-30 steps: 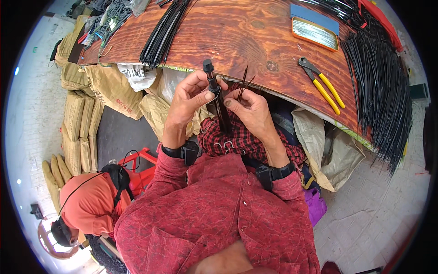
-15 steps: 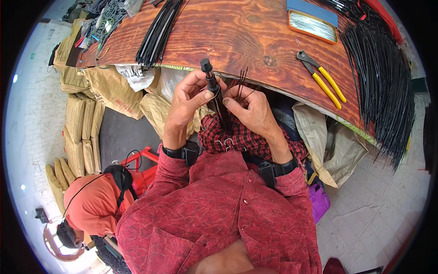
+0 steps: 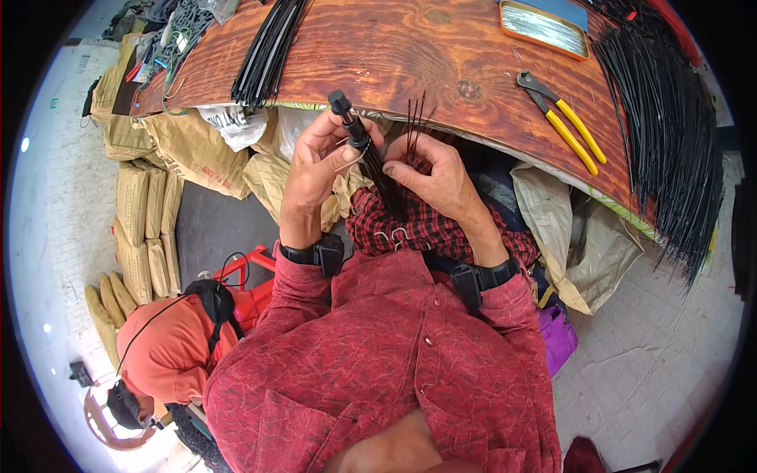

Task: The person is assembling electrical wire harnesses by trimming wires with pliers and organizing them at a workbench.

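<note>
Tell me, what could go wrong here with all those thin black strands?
The thin strands pinched in the right hand might slip and scatter.
The black knob-topped rod could twist if the left hand loosened its grip.
The long black strands overhang the wooden tabletop, so a bump might drag some off.

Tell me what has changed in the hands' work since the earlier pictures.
The black rod in the left hand now leans further left at its capped top. The thin dark strands in the right hand stand more upright. Nothing was visibly grasped or let go; the yellow-handled pliers still lie on the table.
</note>
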`<act>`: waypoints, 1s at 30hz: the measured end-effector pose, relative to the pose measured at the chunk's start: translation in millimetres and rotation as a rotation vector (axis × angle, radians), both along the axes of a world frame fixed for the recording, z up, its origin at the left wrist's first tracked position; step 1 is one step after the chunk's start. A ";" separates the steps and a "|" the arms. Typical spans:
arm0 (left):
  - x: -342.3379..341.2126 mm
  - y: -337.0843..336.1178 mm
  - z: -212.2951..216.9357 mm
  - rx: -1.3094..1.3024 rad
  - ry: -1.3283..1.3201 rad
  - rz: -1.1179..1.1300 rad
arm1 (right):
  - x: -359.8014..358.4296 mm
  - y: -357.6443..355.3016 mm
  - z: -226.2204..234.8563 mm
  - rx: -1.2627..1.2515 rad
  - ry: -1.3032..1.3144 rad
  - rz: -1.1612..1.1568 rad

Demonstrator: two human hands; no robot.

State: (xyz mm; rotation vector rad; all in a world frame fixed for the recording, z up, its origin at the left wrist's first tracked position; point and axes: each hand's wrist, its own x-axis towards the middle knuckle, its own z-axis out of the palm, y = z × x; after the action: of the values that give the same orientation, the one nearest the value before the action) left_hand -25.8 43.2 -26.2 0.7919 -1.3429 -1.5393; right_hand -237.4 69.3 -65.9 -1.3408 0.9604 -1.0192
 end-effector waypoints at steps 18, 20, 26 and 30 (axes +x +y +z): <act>6.9 15.5 -1.0 -0.070 0.088 0.126 | 9.9 22.1 -14.7 -0.119 0.097 -0.075; 7.7 16.4 0.3 -0.051 0.093 0.131 | 10.4 20.9 -16.5 -0.128 0.132 -0.069; 9.4 19.0 -1.9 -0.038 0.089 0.106 | 10.6 22.4 -16.5 -0.149 0.164 -0.058; 10.1 19.1 -2.6 -0.037 0.041 0.078 | 8.3 21.2 -18.9 -0.207 0.158 -0.046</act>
State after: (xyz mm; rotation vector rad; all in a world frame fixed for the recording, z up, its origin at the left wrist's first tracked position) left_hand -15.6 62.3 -28.7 0.7764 -1.2927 -1.4584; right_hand -229.0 90.5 -84.8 -1.5955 1.0284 -1.0831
